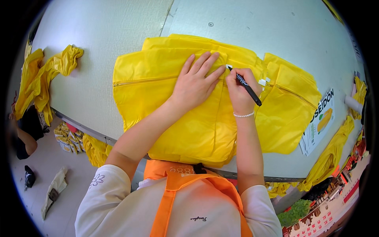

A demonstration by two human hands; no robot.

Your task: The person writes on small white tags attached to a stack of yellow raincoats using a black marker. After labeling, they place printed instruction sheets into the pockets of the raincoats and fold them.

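A stack of yellow fabric pieces with zippers [158,114] lies on the table in front of me. My left hand [196,81] rests flat on the top piece, fingers spread, above the zipper line. My right hand [241,89] grips a black marker pen [251,94], its tip at a small white label [229,66] beside my left fingertips. A beaded bracelet [243,115] circles my right wrist. Just right of the stack, more yellow zippered pieces [292,102] lie with small white tags [262,82] at their left edge.
The pale table [94,35] curves round me. Crumpled yellow fabric [59,65] hangs over its left edge, and more yellow fabric [329,154] lies along the right. A printed white sheet [316,132] sits partly under the right pieces. Another person's arm [24,138] shows at far left.
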